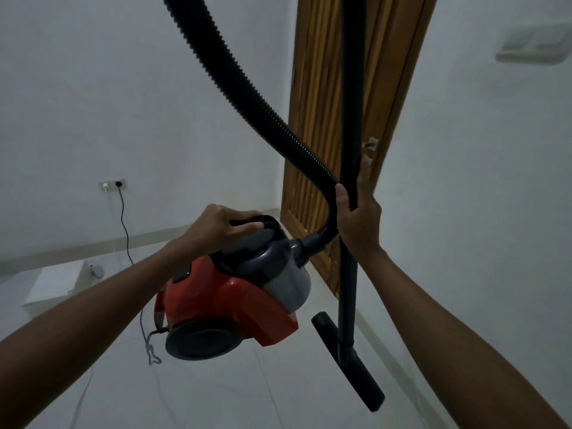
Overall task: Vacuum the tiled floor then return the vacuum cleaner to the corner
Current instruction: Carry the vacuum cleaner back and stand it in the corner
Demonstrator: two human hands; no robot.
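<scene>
A red and grey canister vacuum cleaner [229, 301] hangs in the air above the white tiled floor [247, 391]. My left hand [221, 226] grips its black carry handle from above. My right hand [359, 212] holds the black wand [351, 103] upright, fingers wrapped round the tube. The ribbed black hose [235, 88] arcs from the top of the frame down to the canister's front. The floor nozzle [349, 360] hangs at the wand's lower end, off the floor.
A black power cord [125, 224] runs from a wall socket [113, 184] on the left wall down to the vacuum. A white box [52, 283] sits on the floor at left. A wooden door [322, 119] stands ahead; a wall switch [532, 41] is upper right.
</scene>
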